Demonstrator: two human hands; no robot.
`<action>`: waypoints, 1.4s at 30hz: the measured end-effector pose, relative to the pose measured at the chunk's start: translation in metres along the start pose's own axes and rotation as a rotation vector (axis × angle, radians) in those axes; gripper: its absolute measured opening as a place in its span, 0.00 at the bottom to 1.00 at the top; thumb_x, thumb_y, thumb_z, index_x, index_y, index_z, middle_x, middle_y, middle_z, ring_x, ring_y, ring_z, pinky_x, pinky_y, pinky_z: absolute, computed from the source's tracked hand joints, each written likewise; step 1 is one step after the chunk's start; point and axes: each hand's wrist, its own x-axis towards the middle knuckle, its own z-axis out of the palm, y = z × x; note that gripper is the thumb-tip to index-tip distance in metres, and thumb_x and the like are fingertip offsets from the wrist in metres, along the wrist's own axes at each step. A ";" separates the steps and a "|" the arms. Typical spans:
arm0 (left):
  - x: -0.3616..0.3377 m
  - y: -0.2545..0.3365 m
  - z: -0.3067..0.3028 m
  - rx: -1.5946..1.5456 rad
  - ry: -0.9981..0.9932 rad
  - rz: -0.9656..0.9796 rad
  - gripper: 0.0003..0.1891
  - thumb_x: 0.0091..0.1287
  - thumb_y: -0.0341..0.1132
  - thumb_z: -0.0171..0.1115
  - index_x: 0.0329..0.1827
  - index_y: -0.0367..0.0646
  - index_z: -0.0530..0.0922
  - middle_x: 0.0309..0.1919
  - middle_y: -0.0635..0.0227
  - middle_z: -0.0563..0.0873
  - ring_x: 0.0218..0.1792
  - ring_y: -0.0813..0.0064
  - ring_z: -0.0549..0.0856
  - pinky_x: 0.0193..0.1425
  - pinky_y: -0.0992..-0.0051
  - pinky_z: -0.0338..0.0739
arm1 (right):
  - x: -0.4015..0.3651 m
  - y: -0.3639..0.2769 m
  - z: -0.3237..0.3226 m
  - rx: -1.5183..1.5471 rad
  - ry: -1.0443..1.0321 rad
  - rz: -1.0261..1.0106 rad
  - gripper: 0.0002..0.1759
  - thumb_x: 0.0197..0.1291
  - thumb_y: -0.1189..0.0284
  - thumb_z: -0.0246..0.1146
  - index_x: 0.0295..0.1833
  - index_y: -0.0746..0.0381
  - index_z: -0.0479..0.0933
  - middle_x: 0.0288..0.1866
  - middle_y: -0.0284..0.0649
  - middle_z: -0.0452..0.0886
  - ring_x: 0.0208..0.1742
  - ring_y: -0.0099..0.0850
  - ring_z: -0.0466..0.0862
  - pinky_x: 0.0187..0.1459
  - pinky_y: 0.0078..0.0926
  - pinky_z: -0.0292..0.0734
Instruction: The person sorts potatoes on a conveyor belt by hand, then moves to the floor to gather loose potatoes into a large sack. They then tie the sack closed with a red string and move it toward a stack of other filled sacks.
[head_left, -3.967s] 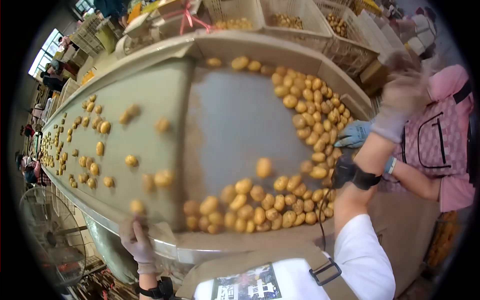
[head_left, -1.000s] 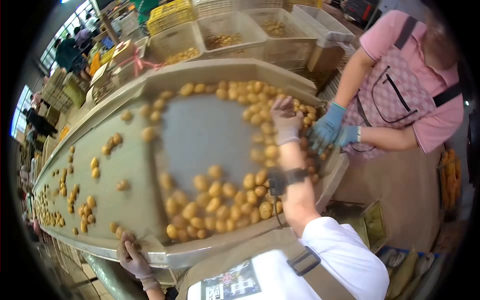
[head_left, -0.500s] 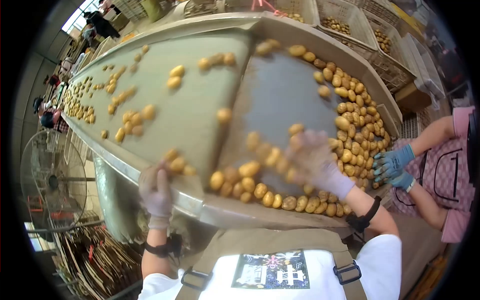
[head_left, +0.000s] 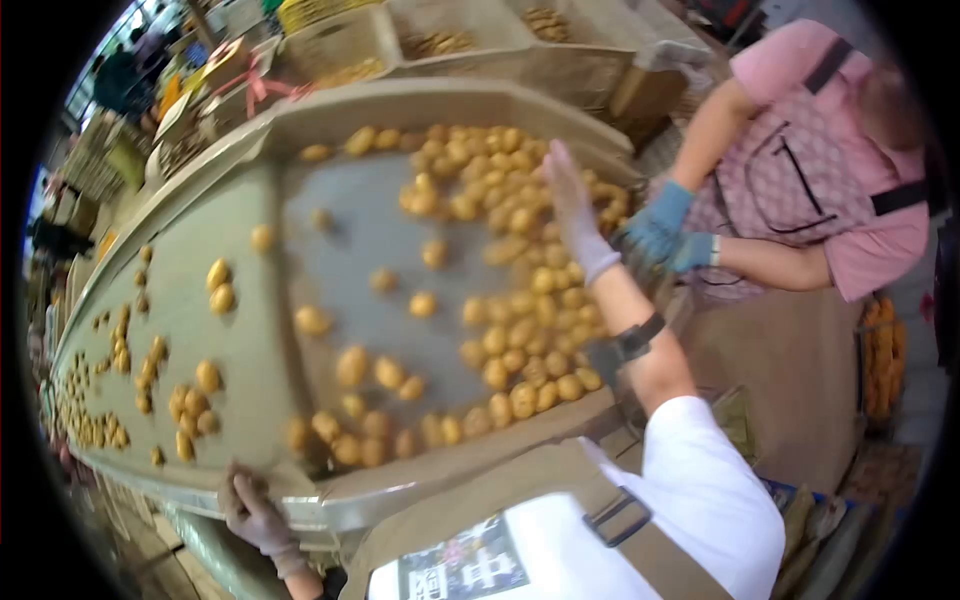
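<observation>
My right hand (head_left: 572,205), in a pale glove, is over the heap of potatoes (head_left: 525,335) at the right end of the sorting table. Its fingers are stretched out and held together, with nothing in them. My left hand (head_left: 255,512), also gloved, is at the near metal edge (head_left: 345,510) beside the green conveyor belt (head_left: 235,400). Its fingers are curled, and whatever they may hold is hidden. Loose potatoes lie on the grey-blue surface (head_left: 350,215) between belt and heap, several of them blurred.
Across the corner stands a person in a pink checked apron, with blue-gloved hands (head_left: 660,225) by the heap. Beyond the table's far wall (head_left: 400,105) are crates (head_left: 455,20) holding potatoes. A wire-like orange stack (head_left: 880,355) stands at far right.
The view has turned rightward. My right hand has moved from the near potatoes to the far side of the heap. More potatoes lie against the heap, and my left hand is now at the edge.
</observation>
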 end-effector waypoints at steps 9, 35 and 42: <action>0.018 0.023 -0.017 -0.071 -0.103 0.326 0.16 0.74 0.36 0.55 0.50 0.31 0.83 0.25 0.65 0.83 0.26 0.72 0.79 0.33 0.70 0.76 | -0.011 -0.008 -0.006 0.234 0.041 0.198 0.41 0.72 0.59 0.61 0.81 0.64 0.51 0.81 0.43 0.58 0.78 0.33 0.62 0.76 0.29 0.57; 0.023 0.034 -0.040 0.191 0.035 0.180 0.11 0.70 0.28 0.57 0.47 0.34 0.85 0.38 0.57 0.86 0.44 0.58 0.83 0.53 0.65 0.76 | 0.011 -0.094 0.082 -0.923 -0.371 -0.394 0.28 0.69 0.55 0.57 0.69 0.57 0.72 0.71 0.48 0.68 0.73 0.49 0.65 0.72 0.54 0.55; 0.042 -0.004 -0.068 0.132 -0.085 0.170 0.16 0.78 0.32 0.51 0.60 0.32 0.80 0.51 0.63 0.86 0.45 0.76 0.83 0.54 0.75 0.79 | 0.014 -0.088 0.109 -1.030 -0.463 0.163 0.48 0.66 0.35 0.48 0.78 0.62 0.58 0.78 0.59 0.58 0.79 0.61 0.55 0.75 0.68 0.44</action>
